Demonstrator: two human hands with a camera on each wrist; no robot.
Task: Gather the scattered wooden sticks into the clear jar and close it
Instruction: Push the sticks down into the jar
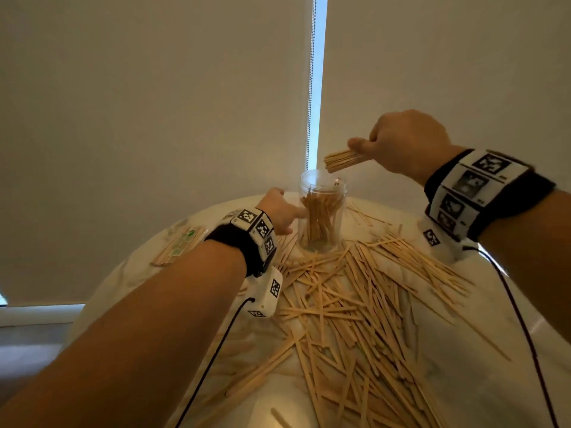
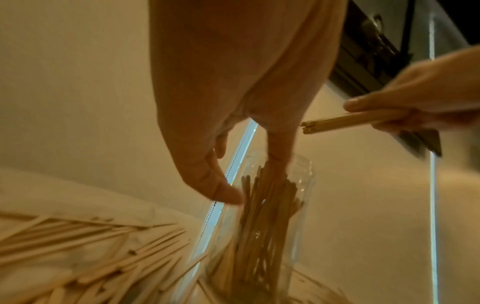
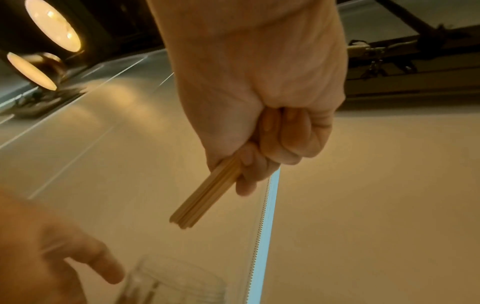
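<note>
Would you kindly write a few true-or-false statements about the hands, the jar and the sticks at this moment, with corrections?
1. The right hand grips a bundle of sticks above the clear jar. True.
2. The jar is empty. False: sticks stand inside it.
3. The left hand touches the jar's side. True.
4. A lid closes the jar. False: its mouth is open.
5. Many scattered sticks lie on the table. True.
</note>
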